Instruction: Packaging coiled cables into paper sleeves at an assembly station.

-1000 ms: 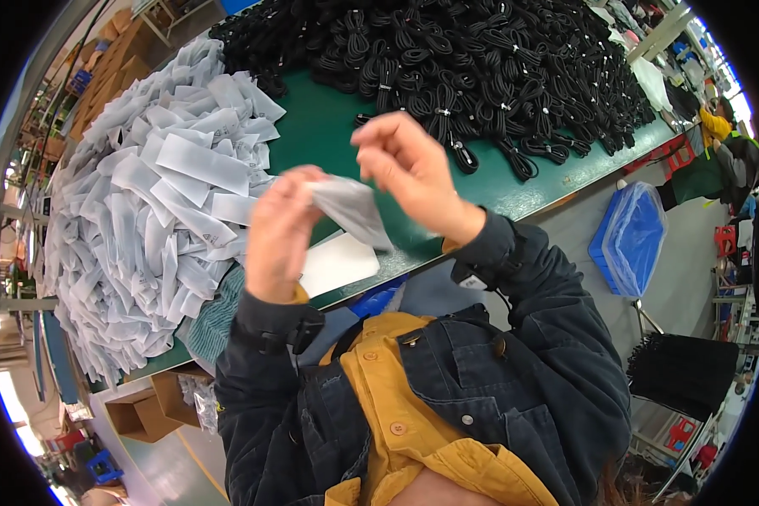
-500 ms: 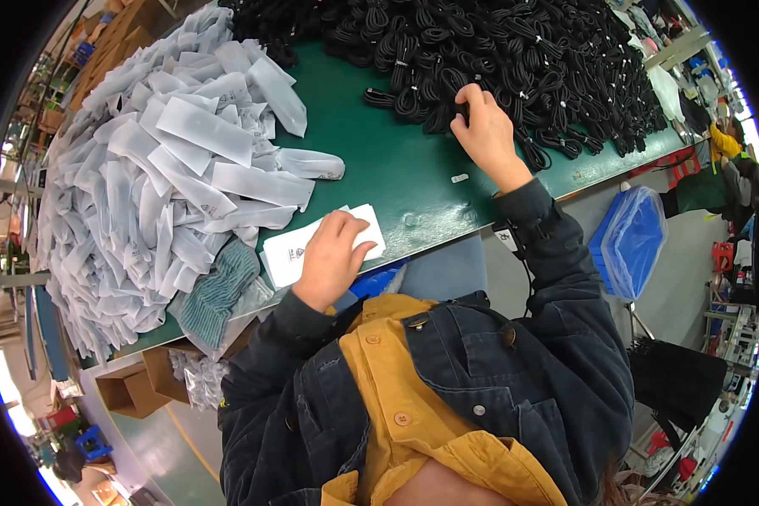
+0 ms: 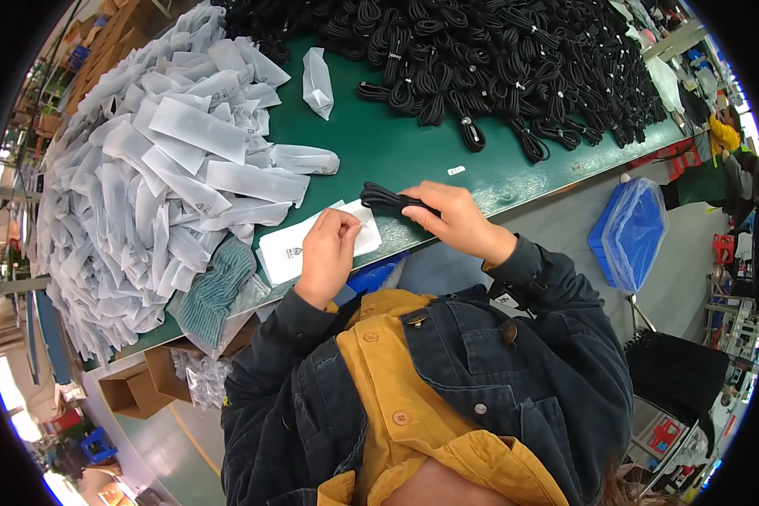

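A coiled black cable (image 3: 381, 196) is gripped in my right hand (image 3: 455, 221), its looped end pointing left above the table's near edge. Just left of it, my left hand (image 3: 327, 253) pinches the edge of the top bag on a stack of flat white plastic bags (image 3: 288, 251) with small dark print. The stack lies on the green table (image 3: 413, 156). Frosted bags (image 3: 198, 131) form a large heap on the left, several of them looking filled. Across the back spreads a pile of coiled black cables (image 3: 481, 63).
One frosted bag (image 3: 316, 83) lies apart from the heap. A small white tag (image 3: 456, 170) rests on the table. Teal ribbed cloth (image 3: 219, 287) sits beside the stack. Beyond the table's right side stands a blue bin (image 3: 628, 240) with a clear liner; cardboard boxes (image 3: 131, 392) are below left.
My right hand has come from the cable pile toward the bag stack, bringing a coiled cable. My left fingers have closed on a bag's edge. A frosted bag now lies apart from the heap.
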Demonstrator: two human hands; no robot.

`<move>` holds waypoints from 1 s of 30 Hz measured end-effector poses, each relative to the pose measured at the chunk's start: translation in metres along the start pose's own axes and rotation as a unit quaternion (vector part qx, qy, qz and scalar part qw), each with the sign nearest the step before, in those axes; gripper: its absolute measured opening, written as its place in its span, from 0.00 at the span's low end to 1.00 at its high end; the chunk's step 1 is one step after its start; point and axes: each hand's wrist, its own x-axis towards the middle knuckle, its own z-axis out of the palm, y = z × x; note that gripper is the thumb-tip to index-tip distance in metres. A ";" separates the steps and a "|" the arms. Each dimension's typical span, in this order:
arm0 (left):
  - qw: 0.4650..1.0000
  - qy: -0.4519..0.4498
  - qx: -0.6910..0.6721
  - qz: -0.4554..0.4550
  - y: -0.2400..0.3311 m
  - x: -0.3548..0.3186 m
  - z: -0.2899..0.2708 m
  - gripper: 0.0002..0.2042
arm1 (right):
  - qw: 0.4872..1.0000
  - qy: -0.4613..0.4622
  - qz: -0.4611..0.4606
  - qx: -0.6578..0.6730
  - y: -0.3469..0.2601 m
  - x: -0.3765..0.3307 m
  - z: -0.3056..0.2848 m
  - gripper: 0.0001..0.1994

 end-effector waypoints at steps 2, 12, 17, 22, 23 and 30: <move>1.000 0.002 -0.022 0.002 -0.002 0.000 -0.001 0.03 | 0.999 0.009 -0.033 -0.025 -0.003 -0.004 0.002 0.13; 0.980 0.018 0.150 0.128 -0.002 -0.002 0.002 0.03 | 0.992 0.014 -0.041 -0.115 -0.011 -0.010 -0.002 0.15; 0.999 0.008 0.025 0.021 0.003 -0.004 0.001 0.03 | 0.992 0.008 -0.052 -0.118 -0.013 -0.011 0.000 0.15; 1.000 0.016 -0.006 0.026 0.008 -0.003 -0.004 0.02 | 0.987 -0.004 -0.079 -0.143 -0.013 -0.014 0.002 0.15; 0.999 0.018 0.018 0.039 0.008 -0.004 -0.005 0.02 | 0.987 -0.004 -0.078 -0.143 -0.012 -0.014 0.003 0.15; 0.998 0.017 0.044 0.045 -0.003 -0.008 0.002 0.03 | 0.987 0.005 -0.060 -0.147 -0.011 -0.016 0.006 0.15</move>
